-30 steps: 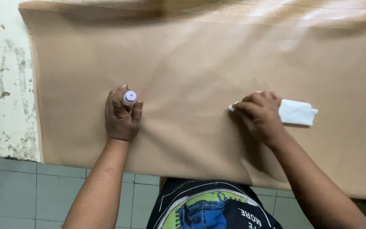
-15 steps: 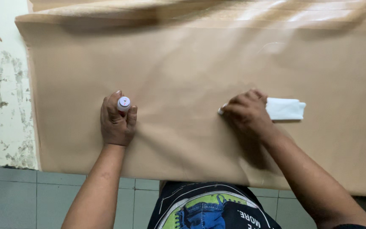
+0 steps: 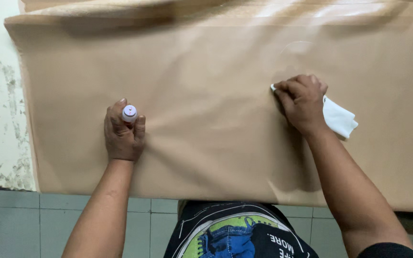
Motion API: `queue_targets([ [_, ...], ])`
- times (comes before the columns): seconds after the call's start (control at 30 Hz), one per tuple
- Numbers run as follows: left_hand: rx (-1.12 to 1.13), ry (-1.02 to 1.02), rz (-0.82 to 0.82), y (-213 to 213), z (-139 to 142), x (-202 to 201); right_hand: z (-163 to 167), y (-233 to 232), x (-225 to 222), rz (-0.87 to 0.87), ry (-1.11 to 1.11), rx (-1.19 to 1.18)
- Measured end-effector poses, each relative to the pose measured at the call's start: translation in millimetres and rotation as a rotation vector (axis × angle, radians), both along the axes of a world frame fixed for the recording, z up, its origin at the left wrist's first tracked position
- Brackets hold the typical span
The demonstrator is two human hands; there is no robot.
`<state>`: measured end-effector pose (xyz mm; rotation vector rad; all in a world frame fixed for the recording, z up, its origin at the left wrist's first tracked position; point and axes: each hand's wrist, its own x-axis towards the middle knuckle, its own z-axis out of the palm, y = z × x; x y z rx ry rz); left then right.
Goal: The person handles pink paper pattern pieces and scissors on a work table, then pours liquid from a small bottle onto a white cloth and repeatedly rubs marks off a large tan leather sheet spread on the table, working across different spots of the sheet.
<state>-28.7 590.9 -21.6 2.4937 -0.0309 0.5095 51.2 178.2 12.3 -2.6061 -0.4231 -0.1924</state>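
One tan sheet (image 3: 216, 95) covers nearly the whole work surface and hangs over the near edge; it is smooth, slightly glossy, with soft creases toward 12 o'clock. One worn, paint-flaked table edge (image 3: 1, 119) shows at 9 o'clock, with grey floor tiles (image 3: 20, 224) at 7 o'clock. Nothing lies between the two hands. The right hand (image 3: 302, 102), at 2 o'clock, is closed on one white cloth (image 3: 338, 118), pressing it onto the sheet. The left hand (image 3: 123, 134), at 9 o'clock, is fisted around one small upright bottle (image 3: 129, 113) with a white cap, resting on the sheet.
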Motion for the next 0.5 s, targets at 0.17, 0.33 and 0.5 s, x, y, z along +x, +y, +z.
queue_targets([
  [0.17,-0.029,0.003,-0.002,-3,6,3,8,-12,0,-0.086,0.022,0.066],
  [0.33,0.054,-0.042,0.007,-6,12,5,14,-12,-27,0.042,0.005,-0.032],
  [0.5,-0.004,-0.031,-0.017,-9,17,4,4,10,-46,0.219,-0.005,-0.026],
])
